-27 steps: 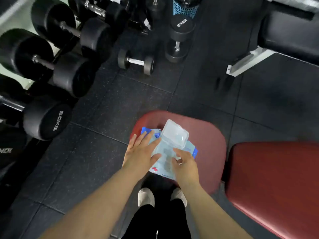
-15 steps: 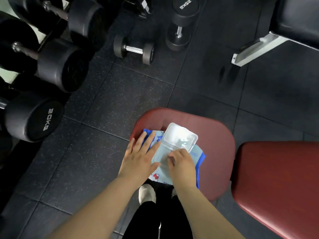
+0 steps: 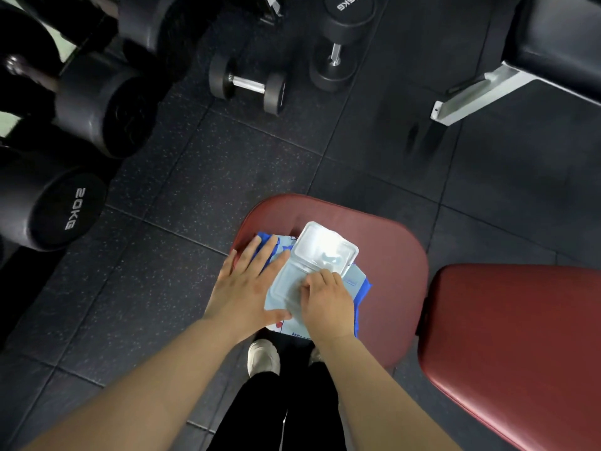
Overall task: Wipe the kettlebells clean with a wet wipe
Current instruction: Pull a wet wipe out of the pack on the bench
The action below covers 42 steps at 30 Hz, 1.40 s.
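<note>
Wet wipe pack [image 3: 353, 279] under both hands: left hand [image 3: 247, 284] flat, fingers straight; right hand [image 3: 328, 301] curled on top, grip unclear.

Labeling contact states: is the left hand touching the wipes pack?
Touching. Head view: the left hand lies flat on the wipes pack, fingers spread across its left side.

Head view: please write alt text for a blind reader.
The left hand presses a wet wipe pack flat on a red bench pad; the right hand picks at its opening, lid flipped up. Dumbbells lie on the floor.
</note>
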Motion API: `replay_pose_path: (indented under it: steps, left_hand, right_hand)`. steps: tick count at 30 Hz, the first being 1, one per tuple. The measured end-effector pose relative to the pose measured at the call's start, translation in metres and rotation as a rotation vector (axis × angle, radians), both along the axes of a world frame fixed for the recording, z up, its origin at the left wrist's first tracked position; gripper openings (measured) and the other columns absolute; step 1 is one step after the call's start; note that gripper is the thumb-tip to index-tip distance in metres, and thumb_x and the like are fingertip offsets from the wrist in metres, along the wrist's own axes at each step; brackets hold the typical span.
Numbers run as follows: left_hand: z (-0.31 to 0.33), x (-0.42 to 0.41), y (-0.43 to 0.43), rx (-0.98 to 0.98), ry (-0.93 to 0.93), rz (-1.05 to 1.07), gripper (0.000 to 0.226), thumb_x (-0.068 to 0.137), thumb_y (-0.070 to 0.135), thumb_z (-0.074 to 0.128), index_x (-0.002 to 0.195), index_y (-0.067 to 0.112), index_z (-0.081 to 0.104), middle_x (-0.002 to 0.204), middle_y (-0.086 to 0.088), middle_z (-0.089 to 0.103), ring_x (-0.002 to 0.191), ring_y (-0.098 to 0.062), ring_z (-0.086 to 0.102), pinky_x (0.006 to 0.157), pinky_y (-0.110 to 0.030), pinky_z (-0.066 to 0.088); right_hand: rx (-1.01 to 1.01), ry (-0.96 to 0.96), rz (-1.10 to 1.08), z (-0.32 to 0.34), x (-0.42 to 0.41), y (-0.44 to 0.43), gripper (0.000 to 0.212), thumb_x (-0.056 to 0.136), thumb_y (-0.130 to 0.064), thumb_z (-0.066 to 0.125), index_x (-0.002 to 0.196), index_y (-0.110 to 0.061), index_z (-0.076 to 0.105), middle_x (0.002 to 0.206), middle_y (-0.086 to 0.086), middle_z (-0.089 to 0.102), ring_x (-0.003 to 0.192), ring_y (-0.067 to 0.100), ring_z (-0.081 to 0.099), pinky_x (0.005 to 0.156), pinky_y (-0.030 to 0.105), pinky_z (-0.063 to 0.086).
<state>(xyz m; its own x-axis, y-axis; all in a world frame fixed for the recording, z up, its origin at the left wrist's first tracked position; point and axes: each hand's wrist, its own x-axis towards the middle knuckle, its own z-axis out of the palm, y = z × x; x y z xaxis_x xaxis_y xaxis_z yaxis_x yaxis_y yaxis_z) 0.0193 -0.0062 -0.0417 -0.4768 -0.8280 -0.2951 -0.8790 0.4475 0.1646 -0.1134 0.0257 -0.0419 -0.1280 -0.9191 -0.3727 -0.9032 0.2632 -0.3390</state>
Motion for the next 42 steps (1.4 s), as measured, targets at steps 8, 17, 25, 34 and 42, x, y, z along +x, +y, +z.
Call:
replay_pose_path:
  steps: [8, 17, 25, 34, 42]
  left_hand:
    - [0.017, -0.009, 0.005, 0.022, 0.024, 0.025, 0.101, 0.065, 0.055, 0.068, 0.141, 0.027, 0.007, 0.152, -0.007, 0.007, 0.142, -0.030, 0.012, 0.115, -0.043, 0.014]
    - [0.023, -0.022, 0.003, 0.039, -0.079, -0.037, 0.091, 0.051, 0.060, 0.074, 0.128, 0.021, 0.047, 0.142, -0.015, 0.040, 0.130, -0.034, 0.040, 0.105, -0.043, 0.035]
    - [0.026, -0.022, 0.002, 0.214, -0.003, 0.054, 0.081, 0.083, 0.050, 0.050, 0.142, 0.029, -0.001, 0.153, -0.002, -0.019, 0.140, -0.019, -0.019, 0.116, -0.031, 0.000]
    - [0.016, -0.023, 0.003, 0.040, -0.119, -0.011, 0.087, 0.026, 0.060, 0.080, 0.105, 0.027, 0.066, 0.120, -0.015, 0.063, 0.114, -0.033, 0.056, 0.076, -0.038, 0.055]
    - [0.021, -0.028, 0.003, 0.178, -0.134, 0.026, 0.074, 0.085, 0.048, 0.046, 0.143, 0.029, 0.004, 0.153, -0.007, -0.017, 0.140, -0.025, -0.018, 0.116, -0.036, 0.001]
  right_hand:
    - [-0.021, -0.295, 0.015, 0.004, -0.020, -0.002, 0.013, 0.090, -0.008, 0.038, 0.081, -0.010, 0.047, 0.088, 0.005, 0.040, 0.085, 0.015, 0.034, 0.068, 0.021, 0.027]
    - [0.068, -0.238, 0.177, 0.007, -0.030, -0.001, 0.021, 0.093, -0.011, 0.033, 0.103, -0.003, 0.049, 0.108, 0.013, 0.048, 0.094, 0.020, 0.035, 0.080, 0.023, 0.029]
    - [0.291, -0.856, -0.444, 0.028, -0.048, 0.000, 0.028, 0.084, -0.005, 0.046, 0.060, -0.016, 0.038, 0.061, -0.006, 0.035, 0.058, 0.009, 0.031, 0.043, 0.009, 0.028]
    - [0.122, -0.643, -0.377, 0.030, -0.038, 0.002, 0.006, 0.084, -0.011, 0.056, 0.080, -0.010, 0.060, 0.084, -0.001, 0.051, 0.081, 0.014, 0.047, 0.059, 0.002, 0.035]
    - [-0.190, -1.101, -0.788, 0.071, -0.065, 0.004, 0.030, 0.090, -0.003, 0.042, 0.064, -0.017, 0.048, 0.053, -0.011, 0.054, 0.054, 0.004, 0.048, 0.055, 0.015, 0.043]
